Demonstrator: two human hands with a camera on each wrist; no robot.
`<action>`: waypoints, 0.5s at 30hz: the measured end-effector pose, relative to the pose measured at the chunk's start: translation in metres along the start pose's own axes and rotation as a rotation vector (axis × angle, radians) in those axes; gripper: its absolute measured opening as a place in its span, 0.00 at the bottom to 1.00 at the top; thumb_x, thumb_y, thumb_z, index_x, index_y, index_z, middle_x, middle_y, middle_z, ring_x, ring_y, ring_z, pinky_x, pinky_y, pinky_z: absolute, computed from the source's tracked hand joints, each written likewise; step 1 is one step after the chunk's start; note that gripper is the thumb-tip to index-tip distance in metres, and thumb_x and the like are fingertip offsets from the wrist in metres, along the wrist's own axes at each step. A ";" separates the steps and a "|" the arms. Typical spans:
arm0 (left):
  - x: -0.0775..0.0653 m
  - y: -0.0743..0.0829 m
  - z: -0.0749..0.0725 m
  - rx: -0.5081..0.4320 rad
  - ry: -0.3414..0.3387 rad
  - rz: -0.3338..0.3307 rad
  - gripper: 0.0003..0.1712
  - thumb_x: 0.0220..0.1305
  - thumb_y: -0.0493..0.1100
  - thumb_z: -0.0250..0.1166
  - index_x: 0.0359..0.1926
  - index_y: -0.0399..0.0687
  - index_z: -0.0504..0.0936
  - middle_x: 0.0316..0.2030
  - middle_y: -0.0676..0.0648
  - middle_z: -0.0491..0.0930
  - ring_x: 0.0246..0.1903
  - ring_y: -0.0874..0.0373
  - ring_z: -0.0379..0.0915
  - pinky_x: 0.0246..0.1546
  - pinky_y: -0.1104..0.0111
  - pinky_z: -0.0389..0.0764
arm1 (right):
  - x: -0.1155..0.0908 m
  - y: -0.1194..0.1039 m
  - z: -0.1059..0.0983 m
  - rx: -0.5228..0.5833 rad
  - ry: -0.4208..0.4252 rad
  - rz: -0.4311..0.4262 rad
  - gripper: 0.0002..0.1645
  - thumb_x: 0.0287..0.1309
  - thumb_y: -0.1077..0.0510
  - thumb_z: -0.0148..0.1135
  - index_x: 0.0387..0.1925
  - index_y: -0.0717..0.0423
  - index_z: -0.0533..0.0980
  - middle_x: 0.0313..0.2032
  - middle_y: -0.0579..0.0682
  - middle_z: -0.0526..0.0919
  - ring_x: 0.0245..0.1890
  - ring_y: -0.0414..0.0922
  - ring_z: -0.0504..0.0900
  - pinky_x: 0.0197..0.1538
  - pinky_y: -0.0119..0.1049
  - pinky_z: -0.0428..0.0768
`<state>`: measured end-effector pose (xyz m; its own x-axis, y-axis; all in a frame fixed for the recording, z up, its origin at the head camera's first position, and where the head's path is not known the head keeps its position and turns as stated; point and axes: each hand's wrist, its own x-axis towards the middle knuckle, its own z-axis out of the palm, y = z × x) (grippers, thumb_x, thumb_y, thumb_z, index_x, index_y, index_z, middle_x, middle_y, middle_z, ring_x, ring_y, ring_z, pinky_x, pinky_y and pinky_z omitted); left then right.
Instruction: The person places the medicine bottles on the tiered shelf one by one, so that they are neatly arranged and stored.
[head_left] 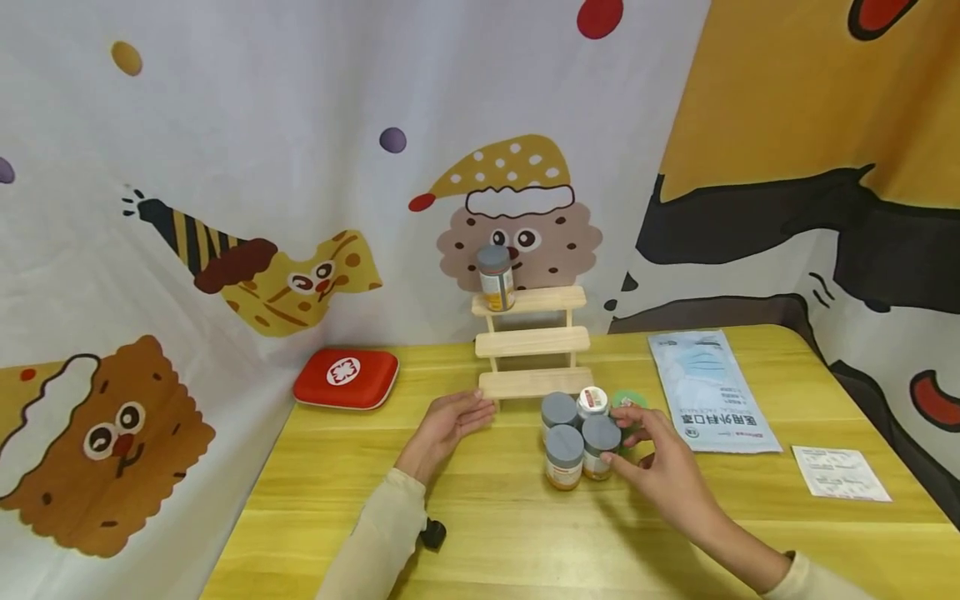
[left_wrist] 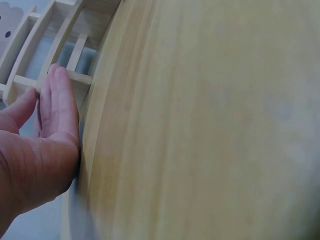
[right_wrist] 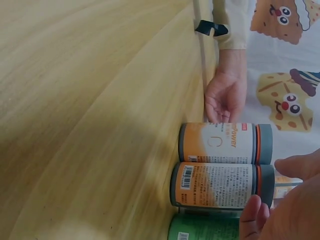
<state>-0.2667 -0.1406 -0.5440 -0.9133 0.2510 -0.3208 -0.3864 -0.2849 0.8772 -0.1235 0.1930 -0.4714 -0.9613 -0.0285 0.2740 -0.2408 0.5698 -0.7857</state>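
Grey-lidded jars, quantity four: three clustered upright on the wooden table, one atop the pale rack. Right hand: thumb and fingers parted around the upper part of the cluster's near right jar; whether they grip it, one cannot tell. Left hand: well apart from the right, fingers extended, tips at the left end of the rack's lowest step (three steps in all). White-lidded bottle: behind that same jar. Green-lidded jar: right of the bottle, partly hidden by fingers. Farther left: red case, white emblem. Farther right: blue mask packet; flat white pack. Backdrop: cartoon-printed cloth.
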 end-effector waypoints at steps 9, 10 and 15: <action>-0.001 0.001 0.002 0.000 -0.002 0.002 0.31 0.78 0.39 0.62 0.72 0.24 0.67 0.51 0.37 0.89 0.49 0.52 0.90 0.58 0.61 0.90 | -0.002 0.007 0.007 -0.079 0.054 -0.083 0.38 0.53 0.64 0.82 0.65 0.55 0.77 0.54 0.52 0.81 0.40 0.44 0.80 0.28 0.26 0.82; -0.001 0.001 0.002 0.002 -0.005 0.006 0.30 0.79 0.39 0.62 0.72 0.24 0.67 0.51 0.37 0.89 0.49 0.53 0.90 0.58 0.61 0.90 | -0.002 0.008 0.008 -0.089 0.060 -0.095 0.38 0.52 0.65 0.82 0.65 0.55 0.77 0.54 0.52 0.81 0.39 0.44 0.79 0.28 0.26 0.81; -0.001 0.000 0.000 -0.008 -0.002 -0.001 0.29 0.78 0.39 0.62 0.71 0.25 0.68 0.49 0.38 0.90 0.48 0.53 0.90 0.58 0.61 0.91 | -0.002 0.009 0.012 -0.129 0.084 -0.129 0.39 0.49 0.65 0.84 0.64 0.54 0.78 0.53 0.51 0.82 0.35 0.42 0.78 0.27 0.27 0.79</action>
<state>-0.2659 -0.1406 -0.5432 -0.9126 0.2535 -0.3209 -0.3885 -0.2920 0.8740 -0.1255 0.1881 -0.4858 -0.9079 -0.0424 0.4169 -0.3365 0.6669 -0.6648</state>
